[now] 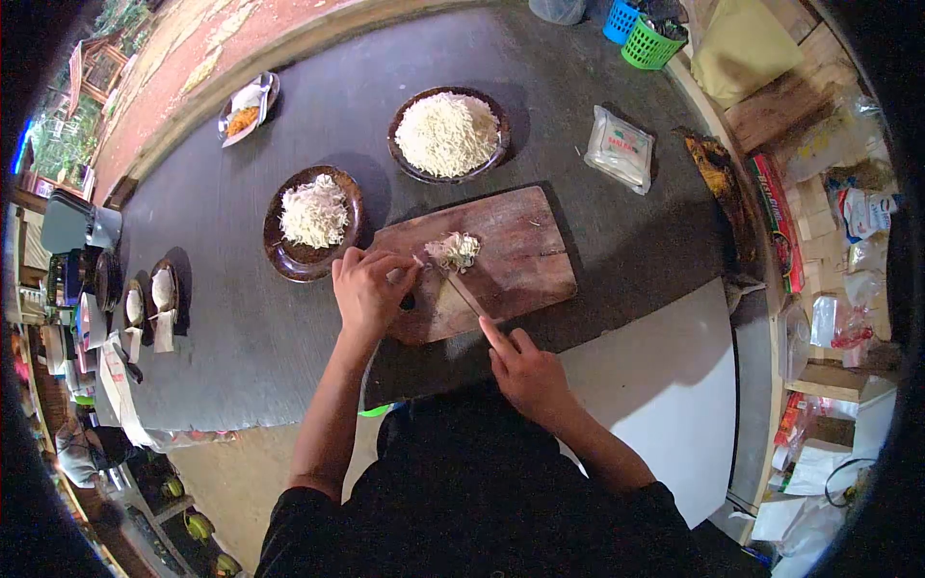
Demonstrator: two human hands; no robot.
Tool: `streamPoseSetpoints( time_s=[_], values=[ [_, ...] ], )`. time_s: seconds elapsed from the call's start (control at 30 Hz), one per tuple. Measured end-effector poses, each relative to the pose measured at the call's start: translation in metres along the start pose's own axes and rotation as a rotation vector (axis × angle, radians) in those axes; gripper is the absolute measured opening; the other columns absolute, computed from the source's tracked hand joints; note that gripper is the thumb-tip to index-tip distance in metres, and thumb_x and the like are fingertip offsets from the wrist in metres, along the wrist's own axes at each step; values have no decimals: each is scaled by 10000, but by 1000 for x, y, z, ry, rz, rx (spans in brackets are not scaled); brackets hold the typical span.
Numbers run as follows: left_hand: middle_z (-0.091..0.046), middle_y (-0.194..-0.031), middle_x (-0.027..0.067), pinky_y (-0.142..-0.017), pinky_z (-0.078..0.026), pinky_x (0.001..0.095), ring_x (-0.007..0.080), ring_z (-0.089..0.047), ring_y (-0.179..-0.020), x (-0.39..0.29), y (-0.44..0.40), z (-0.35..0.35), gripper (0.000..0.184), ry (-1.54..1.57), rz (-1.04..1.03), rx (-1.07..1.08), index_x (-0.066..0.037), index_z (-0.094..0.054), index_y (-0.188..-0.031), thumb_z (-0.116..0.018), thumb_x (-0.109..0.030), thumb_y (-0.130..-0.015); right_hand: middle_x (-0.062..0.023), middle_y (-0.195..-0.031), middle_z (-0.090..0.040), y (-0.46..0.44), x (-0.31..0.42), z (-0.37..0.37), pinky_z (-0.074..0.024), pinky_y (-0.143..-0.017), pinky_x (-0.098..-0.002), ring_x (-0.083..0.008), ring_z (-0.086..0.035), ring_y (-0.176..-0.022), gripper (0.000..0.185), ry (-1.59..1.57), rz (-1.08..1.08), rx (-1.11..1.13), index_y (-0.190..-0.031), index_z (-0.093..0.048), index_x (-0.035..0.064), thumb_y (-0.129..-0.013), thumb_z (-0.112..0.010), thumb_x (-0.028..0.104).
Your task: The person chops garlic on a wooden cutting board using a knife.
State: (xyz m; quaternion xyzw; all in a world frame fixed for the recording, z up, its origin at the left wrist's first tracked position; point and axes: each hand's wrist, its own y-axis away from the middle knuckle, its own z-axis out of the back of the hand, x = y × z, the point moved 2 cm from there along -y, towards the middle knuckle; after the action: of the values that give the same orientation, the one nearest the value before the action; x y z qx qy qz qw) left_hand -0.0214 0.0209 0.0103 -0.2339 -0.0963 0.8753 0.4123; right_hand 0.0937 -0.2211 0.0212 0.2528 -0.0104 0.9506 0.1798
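Note:
A wooden cutting board [535, 241] lies at the table's near side, with a small pile of pale chopped shreds [455, 250] on it. My right hand [532, 378] is closed around the handle of a knife [466, 294], whose blade points up and left toward the pile. Over the board's left part, my left hand [371, 294] is pinched close to the knife tip. Whatever small piece its fingertips hold is too small to name. Beyond that hand, a brown bowl [277, 252] holds white shreds [313, 214]. A larger dark bowl [394, 152] behind the board is heaped with similar shreds [448, 133].
A plastic-wrapped packet [620, 149] lies right of the board. At the back left is a dish with orange food [243, 119] and a spoon. Two small dishes [164, 289] stand far left. Green [652, 44] and blue baskets [620, 21] stand back right, near cluttered shelves [829, 376].

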Motion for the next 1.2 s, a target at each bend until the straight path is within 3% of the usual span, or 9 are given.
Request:
streamPoseSetpoints(
  time_s=[0.17, 0.5, 0.57, 0.7, 0.77, 1.2],
  values=[
    [-756, -893, -86, -796, -422, 363, 191, -579, -847, 0, 0, 0, 97, 15, -14, -16, -231, -802, -842, -821, -267, -753, -112, -907, -557, -4, 9, -2, -562, -543, -410, -292, -643, -622, 586, 14, 84, -14, -1537, -428, 181, -980, -609, 204],
    [-760, -910, -89, -815, -420, 363, 188, -584, -871, -2, -1, 4, 118, 1, 18, 16, -225, -806, -855, -822, -277, -750, -117, -913, -566, -19, 10, -12, -575, -572, -443, -330, -658, -659, 613, 0, 51, 1, -1537, -428, 205, -956, -622, 175],
    [-761, -908, -90, -819, -417, 362, 185, -583, -878, -2, -2, 4, 114, 15, 34, 22, -221, -805, -848, -822, -279, -752, -164, -1006, -601, -15, 4, -14, -594, -554, -474, -359, -678, -638, 642, -68, 90, 9, -1572, -347, 195, -979, -589, 225],
    [-764, -918, -90, -820, -417, 363, 187, -582, -882, 0, 0, 1, 112, 15, 28, 10, -220, -805, -845, -823, -278, -752, -173, -1026, -611, -1, -3, -12, -586, -540, -477, -360, -672, -622, 639, -71, 60, 31, -1573, -349, 207, -981, -587, 242],
    [-765, -925, -92, -821, -418, 365, 190, -582, -883, -1, 0, 0, 114, 17, 26, 1, -220, -805, -848, -821, -280, -752, -105, -891, -562, 4, -2, -7, -557, -541, -436, -303, -637, -616, 608, 29, -5, -26, -1535, -435, 213, -961, -632, 195],
    [-762, -940, -82, -850, -423, 363, 202, -589, -916, 1, 0, -1, 134, 40, 24, 25, -221, -802, -867, -814, -282, -748, -113, -907, -572, -16, 9, -7, -567, -559, -452, -325, -649, -640, 596, -107, 97, -72, -1534, -434, 210, -968, -620, 177]
  ],
)
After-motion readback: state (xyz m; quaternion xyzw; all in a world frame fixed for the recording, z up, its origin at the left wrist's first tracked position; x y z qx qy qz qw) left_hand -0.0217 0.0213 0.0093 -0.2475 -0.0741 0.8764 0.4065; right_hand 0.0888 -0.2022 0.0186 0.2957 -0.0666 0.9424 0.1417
